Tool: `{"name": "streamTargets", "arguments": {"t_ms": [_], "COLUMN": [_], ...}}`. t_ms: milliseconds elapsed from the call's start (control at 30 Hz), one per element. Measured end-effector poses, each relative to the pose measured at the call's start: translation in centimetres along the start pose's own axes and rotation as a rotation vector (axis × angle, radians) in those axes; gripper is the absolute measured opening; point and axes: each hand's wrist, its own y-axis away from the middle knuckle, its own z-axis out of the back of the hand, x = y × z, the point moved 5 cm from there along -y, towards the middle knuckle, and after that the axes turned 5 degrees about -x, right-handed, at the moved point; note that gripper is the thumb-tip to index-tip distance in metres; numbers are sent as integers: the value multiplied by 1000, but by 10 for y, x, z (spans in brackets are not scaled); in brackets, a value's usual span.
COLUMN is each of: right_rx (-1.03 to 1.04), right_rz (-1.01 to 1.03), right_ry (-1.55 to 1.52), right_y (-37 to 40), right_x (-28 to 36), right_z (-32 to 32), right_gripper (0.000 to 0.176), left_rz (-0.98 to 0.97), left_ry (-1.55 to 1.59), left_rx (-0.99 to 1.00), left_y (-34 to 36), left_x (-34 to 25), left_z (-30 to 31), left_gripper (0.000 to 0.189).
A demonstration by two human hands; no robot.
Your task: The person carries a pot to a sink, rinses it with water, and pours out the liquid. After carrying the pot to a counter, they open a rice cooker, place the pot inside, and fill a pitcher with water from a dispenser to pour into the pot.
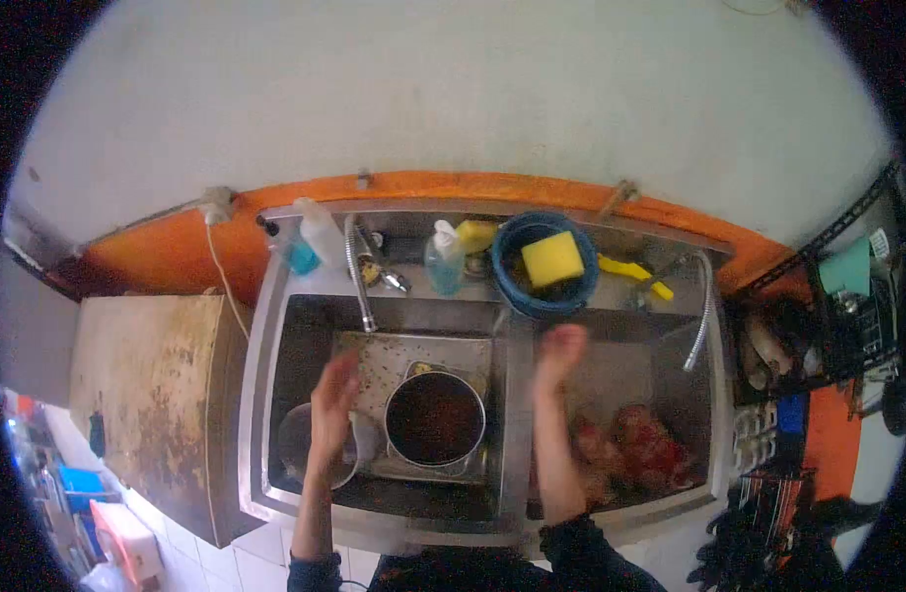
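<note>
Near the middle of the frame, a round pot [435, 465] with dark brown insides sits in the left sink [305, 345]. Just left of it is a pale bowl [346, 474], partly behind the left arm. The left hand [334, 390] is up over that sink, its grip loose and wide. The right hand [563, 350] is over the right sink [611, 360], too blurry to tell its grip. Red, lumpy stuff [650, 444] lies lower right. Up top, a yellow sponge [553, 259] sits on a blue tub [517, 299].
</note>
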Motion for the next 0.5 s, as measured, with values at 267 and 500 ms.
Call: {"name": "streamTargets", "arguments": {"t_ms": [267,500], "right_rx": [844,1075], "right_rz": [-346,397], "right_ry": [126,505], "right_y": [112,129], "right_x": [-52,-71], "right_z": [-215,-222], "right_gripper": [74,65], "left_rz": [-192,-294], "left_ry": [-180,-289], "left_rx": [-122,-73], "left_y": [-84,-104], "left_x": [-36,-13], "left_z": [-23,-20], "left_gripper": [32,22]}}
